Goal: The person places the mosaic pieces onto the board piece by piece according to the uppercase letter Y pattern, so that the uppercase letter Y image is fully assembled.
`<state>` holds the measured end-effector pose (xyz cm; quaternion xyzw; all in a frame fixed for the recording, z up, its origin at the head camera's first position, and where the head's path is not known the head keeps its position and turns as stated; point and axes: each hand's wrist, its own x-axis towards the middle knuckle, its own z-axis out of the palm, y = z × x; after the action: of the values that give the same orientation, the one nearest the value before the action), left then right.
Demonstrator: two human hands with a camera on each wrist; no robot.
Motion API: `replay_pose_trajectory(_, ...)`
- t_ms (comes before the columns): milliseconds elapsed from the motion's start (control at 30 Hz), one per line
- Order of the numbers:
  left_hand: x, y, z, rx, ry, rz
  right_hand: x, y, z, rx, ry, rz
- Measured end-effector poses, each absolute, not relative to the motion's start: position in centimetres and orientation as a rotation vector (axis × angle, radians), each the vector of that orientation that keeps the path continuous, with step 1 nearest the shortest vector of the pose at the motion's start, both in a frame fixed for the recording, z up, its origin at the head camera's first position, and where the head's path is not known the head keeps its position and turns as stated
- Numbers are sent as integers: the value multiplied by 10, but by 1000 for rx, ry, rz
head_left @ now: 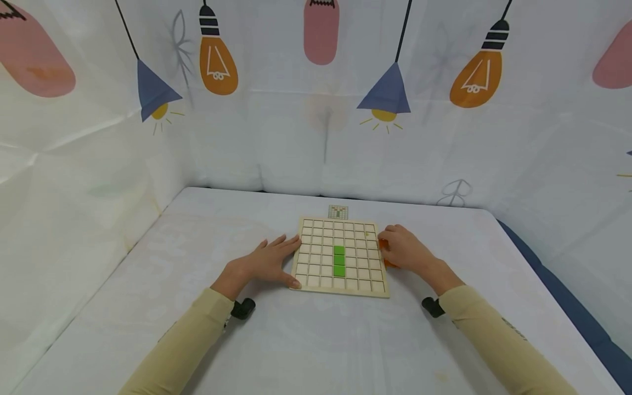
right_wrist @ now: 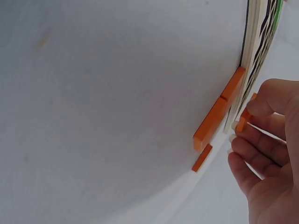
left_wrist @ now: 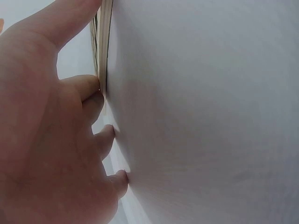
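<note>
Fingers of the right hand point(head_left: 408, 251) are pinching an orange tile point(right_wrist: 242, 123), the gridded board point(head_left: 340, 293) lying just to their left, its opposite edge meeting the outspread left hand point(head_left: 266, 263).

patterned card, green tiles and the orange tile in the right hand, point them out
Patterned card point(head_left: 338, 212), head view: middle of its face
Green tiles point(head_left: 339, 260), head view: middle of their column
Orange tile point(right_wrist: 242, 122), right wrist view: its exposed lower part

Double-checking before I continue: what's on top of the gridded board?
On the board, three green tiles form a column among pale squares. The left hand covers bits of the board's left edge; what's there is hidden.
</note>
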<state>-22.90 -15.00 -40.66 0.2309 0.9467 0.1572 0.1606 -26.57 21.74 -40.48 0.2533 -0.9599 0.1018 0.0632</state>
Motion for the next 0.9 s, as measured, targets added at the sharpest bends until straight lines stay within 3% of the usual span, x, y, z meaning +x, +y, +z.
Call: replay_pose_trajectory(900, -229, -150, -409, 645, 2709, 453, -268, 180, -403, 825, -2934, 378)
